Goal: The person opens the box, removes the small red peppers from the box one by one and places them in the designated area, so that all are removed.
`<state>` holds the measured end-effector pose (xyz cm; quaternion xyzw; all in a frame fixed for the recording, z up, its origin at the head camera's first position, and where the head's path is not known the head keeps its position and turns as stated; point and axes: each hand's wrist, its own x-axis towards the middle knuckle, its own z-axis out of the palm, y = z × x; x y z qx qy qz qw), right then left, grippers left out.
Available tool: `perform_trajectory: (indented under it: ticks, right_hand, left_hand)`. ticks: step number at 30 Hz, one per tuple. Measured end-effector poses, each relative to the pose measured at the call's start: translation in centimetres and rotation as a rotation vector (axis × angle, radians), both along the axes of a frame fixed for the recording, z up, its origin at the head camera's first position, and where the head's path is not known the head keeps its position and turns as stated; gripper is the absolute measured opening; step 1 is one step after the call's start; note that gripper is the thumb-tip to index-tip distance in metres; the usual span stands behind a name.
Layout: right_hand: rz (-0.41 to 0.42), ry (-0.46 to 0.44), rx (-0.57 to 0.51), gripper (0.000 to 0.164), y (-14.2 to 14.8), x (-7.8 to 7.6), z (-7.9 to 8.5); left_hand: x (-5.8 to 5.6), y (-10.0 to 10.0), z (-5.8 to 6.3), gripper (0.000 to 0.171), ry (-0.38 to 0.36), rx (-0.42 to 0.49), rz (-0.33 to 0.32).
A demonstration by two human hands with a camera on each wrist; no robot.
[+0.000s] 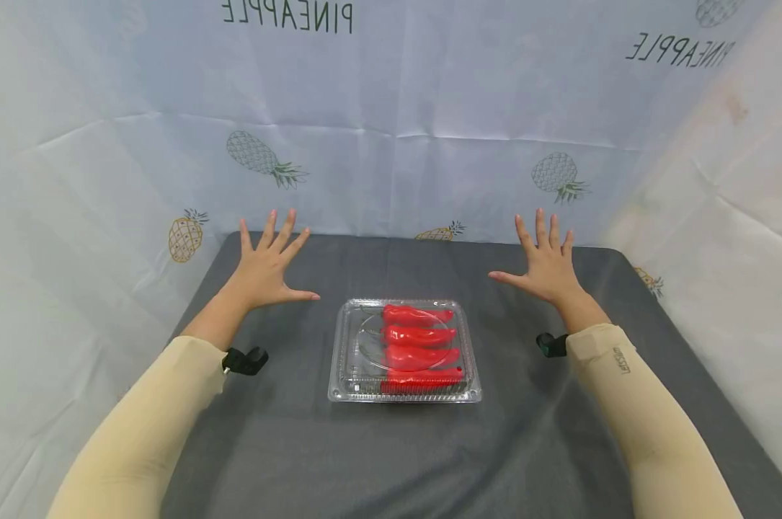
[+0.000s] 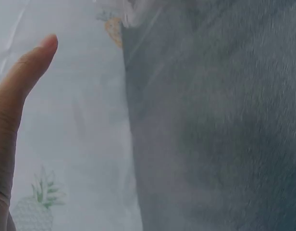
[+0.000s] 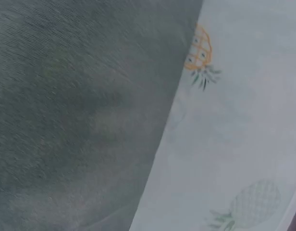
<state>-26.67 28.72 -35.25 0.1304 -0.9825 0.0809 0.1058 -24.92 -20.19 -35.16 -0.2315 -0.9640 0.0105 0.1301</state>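
A clear plastic box point(image 1: 340, 353) sits in the middle of the dark grey surface point(image 1: 391, 461), between the two hands and touching neither. Four red peppers point(image 1: 419, 336) lie side by side inside it, stem ends to the left, seen through a lid with a large moulded ring. The left hand point(image 1: 266, 270) is raised to the left of the box, fingers spread wide and thumb pointing toward it, with nothing in its grasp. The right hand point(image 1: 549, 270) mirrors it on the other side, equally spread and holding nothing. A black piece point(image 1: 246, 360) sits at the left wrist and a similar dark piece point(image 1: 551, 344) at the right. Both sleeves point(image 1: 144, 404) are cream; the right one bears small dark lettering point(image 1: 620, 360) that appears upside down and is too small to read surely. Behind the surface hangs a pale cloth point(image 1: 391, 94) printed with grey and orange pineapples point(image 1: 186, 239). The word "PINEAPPLE" point(image 1: 680, 50) reads in mirror image at upper right, and again near the top edge, left of centre.
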Motion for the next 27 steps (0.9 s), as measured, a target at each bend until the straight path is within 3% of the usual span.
perform_trajectory:
  ticks: [6,10,15,20,23,27]
  right_hand:
    - [0.046,-0.002,-0.03,0.11,-1.0,1.3,-0.9]
    - [0.085,-0.01,-0.103,0.115,-2.1,3.4,-1.6]
    - [0.131,-0.099,-0.316,0.12,-3.5,7.1,-2.9]
    - [0.105,-0.247,-0.577,0.119,-4.8,11.1,-4.6]
    - [0.097,-0.27,-0.666,0.118,-5.5,12.8,-5.8]
    - [0.142,-0.271,-0.723,0.119,-6.3,14.3,-7.3]
  left_hand:
    - [2.0,0.8,-0.6,0.117,-0.028,0.083,-0.064]
    - [4.2,1.4,-1.5,0.122,-0.081,0.182,-0.095]
    - [7.8,2.3,-3.0,0.129,-0.204,0.403,-0.107]
    - [11.5,3.4,-4.8,0.129,-0.326,0.689,-0.082]
    - [13.2,4.2,-5.9,0.128,-0.366,0.833,-0.052]
    - [14.6,5.2,-7.3,0.128,-0.399,0.947,-0.02]
